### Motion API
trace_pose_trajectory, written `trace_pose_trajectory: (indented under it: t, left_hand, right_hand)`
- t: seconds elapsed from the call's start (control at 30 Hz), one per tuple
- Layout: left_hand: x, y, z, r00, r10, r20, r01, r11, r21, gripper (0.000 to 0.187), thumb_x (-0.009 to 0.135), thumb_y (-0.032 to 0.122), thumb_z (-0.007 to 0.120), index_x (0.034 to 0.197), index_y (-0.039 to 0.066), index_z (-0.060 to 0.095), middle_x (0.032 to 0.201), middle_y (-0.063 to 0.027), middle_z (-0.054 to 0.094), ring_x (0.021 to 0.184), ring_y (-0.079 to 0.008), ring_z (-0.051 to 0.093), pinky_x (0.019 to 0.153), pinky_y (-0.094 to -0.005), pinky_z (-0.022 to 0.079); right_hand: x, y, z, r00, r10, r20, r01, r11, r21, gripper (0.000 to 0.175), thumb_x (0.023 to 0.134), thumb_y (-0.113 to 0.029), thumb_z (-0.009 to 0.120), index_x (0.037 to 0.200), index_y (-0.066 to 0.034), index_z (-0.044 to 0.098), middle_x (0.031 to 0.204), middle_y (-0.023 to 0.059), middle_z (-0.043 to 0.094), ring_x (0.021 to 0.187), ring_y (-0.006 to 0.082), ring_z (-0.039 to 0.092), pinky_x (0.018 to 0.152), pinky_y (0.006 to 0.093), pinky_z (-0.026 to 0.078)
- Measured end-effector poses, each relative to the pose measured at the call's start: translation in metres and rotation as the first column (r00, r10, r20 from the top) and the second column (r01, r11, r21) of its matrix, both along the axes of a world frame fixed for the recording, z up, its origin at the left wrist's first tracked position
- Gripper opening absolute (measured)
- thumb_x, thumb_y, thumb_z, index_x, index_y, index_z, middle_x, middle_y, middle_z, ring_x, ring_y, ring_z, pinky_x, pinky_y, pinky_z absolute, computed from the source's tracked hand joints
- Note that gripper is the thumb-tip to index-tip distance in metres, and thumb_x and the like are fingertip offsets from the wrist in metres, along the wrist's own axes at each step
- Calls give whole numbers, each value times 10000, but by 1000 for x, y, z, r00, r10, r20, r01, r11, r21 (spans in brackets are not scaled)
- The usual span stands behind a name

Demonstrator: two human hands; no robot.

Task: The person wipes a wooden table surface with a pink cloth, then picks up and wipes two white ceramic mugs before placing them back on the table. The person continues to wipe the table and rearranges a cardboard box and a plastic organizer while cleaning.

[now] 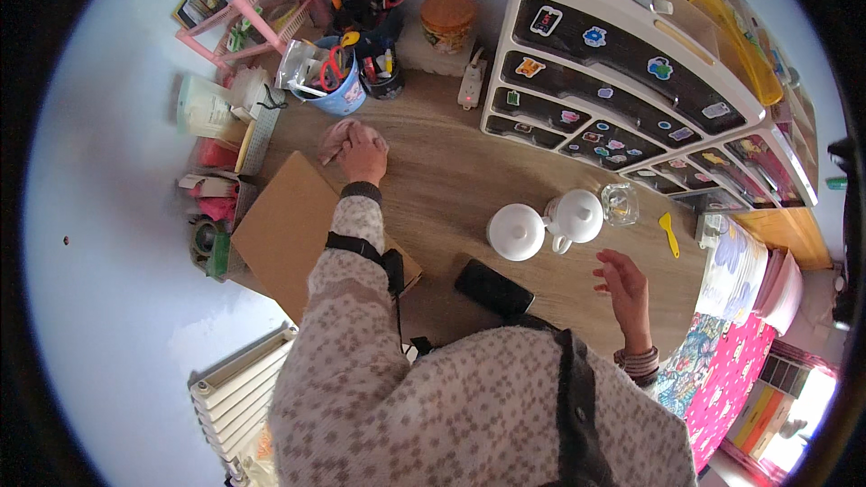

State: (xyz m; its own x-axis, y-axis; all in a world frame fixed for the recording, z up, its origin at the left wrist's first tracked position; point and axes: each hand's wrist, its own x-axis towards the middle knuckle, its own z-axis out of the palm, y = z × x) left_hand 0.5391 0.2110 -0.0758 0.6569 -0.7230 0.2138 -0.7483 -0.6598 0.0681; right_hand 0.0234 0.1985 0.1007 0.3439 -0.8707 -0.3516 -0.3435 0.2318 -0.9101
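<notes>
My left hand (363, 159) reaches to the far left of the wooden desk (433, 149), pressing a bunched pink cloth (336, 137) onto its top. The fingers cover part of the cloth. Above the desk's right half, my right hand (626, 287) holds nothing, its fingers loosely apart. Nearest to it are two white lidded mugs, one on the left (516, 232) and one on the right (575, 215), side by side. A black smartphone (494, 287) lies between my arms, close to my body. Under my left forearm is a brown cardboard box (291, 216).
Behind the cloth stand a blue bucket (342, 100) of tools and a black pen holder (384, 84). A power strip (472, 84) lies beside a stickered drawer cabinet (609, 91). A glass ashtray (620, 205) and yellow scraper (669, 235) lie right. Baskets (237, 216) line the left edge.
</notes>
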Motion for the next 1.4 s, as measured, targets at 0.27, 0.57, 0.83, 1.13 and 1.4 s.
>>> trace_pose_trajectory:
  t: [0.27,0.57,0.83,1.13,1.4]
  left_hand:
    - [-120,27,18,953,-262,-154,299,897,325,229,837,217,594,833,39,738,907,-173,695,864,-303,675,639,-428,515]
    - [-203,45,79,795,-264,-546,353,933,62,516,881,391,594,1211,-4,551,953,-230,662,885,-411,640,779,-514,496]
    - [-283,41,122,729,-540,-420,554,826,-100,1220,626,405,859,1516,54,102,1445,-283,304,1306,-475,349,1050,-518,347]
    - [-252,27,100,761,-541,-358,500,841,-208,1147,610,239,825,1511,71,135,1223,-257,452,1089,-440,490,903,-509,447]
    - [-141,-18,95,875,-338,-348,292,940,-178,1148,601,264,815,1502,41,138,1232,-266,470,1121,-431,475,938,-491,444]
  right_hand:
    - [-1,16,-3,997,65,-33,-65,998,-7,268,971,-141,547,1208,-20,587,1089,44,650,903,119,638,704,246,531]
    - [-26,17,-6,997,80,-23,-82,990,-114,265,964,-156,564,1182,-10,604,1028,49,665,855,114,642,676,252,526]
    - [-40,9,-32,994,69,86,-69,998,-4,317,961,-194,580,1207,6,589,977,43,664,818,109,632,653,248,513]
    - [-40,4,-49,994,97,49,-98,995,21,335,961,-223,587,1210,1,578,994,54,664,818,106,634,644,249,508]
    - [-25,8,-68,1000,16,15,-17,999,40,339,951,-194,598,1226,1,566,1039,79,667,803,122,645,619,259,515]
